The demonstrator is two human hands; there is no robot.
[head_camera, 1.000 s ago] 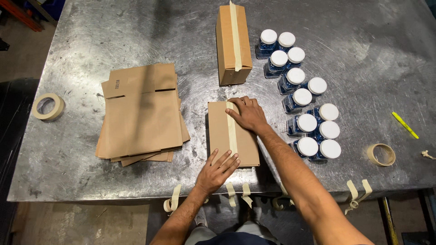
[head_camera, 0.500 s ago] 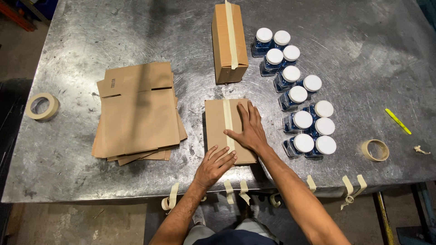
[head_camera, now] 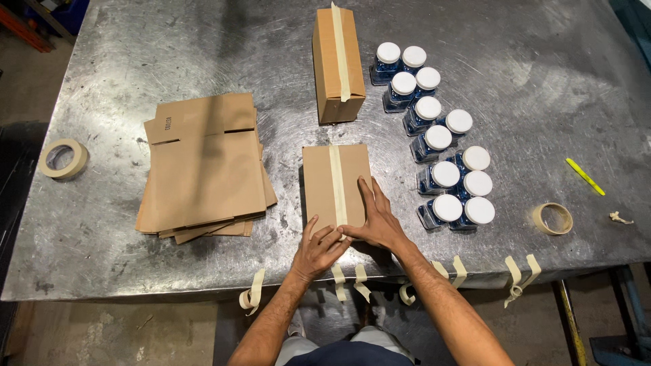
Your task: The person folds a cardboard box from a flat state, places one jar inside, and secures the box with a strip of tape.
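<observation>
Lying near the middle of the table's (head_camera: 135,47) front edge: a small brown box (head_camera: 319,183), shut, with a tape strip (head_camera: 336,183) running down its top. Pressing flat on the box's near end: the right hand (head_camera: 376,220), fingers spread and open, not clamped on anything. Touching the near end of the tape strip at the box's front edge: the left hand (head_camera: 320,249), fingers loose and a bit apart, pinching nothing that shows.

Probably feeling light but stiff, this cardboard box; likely a bit heavier if jars are packed inside, which cannot be seen. Best holding it by its two long sides, not by the tape.

Sitting toward the table's back edge: a second taped box (head_camera: 338,64). Standing in rows to the right of both boxes: jars with white lids (head_camera: 444,152), likely breakable. Resting to the left: a stack of flat cardboard (head_camera: 203,169). Lying near the left edge: a tape roll (head_camera: 63,158). Lying near the right front corner: another tape roll (head_camera: 552,218) and a yellow marker (head_camera: 584,176). Hanging off the front edge: cut tape pieces (head_camera: 515,274).
</observation>
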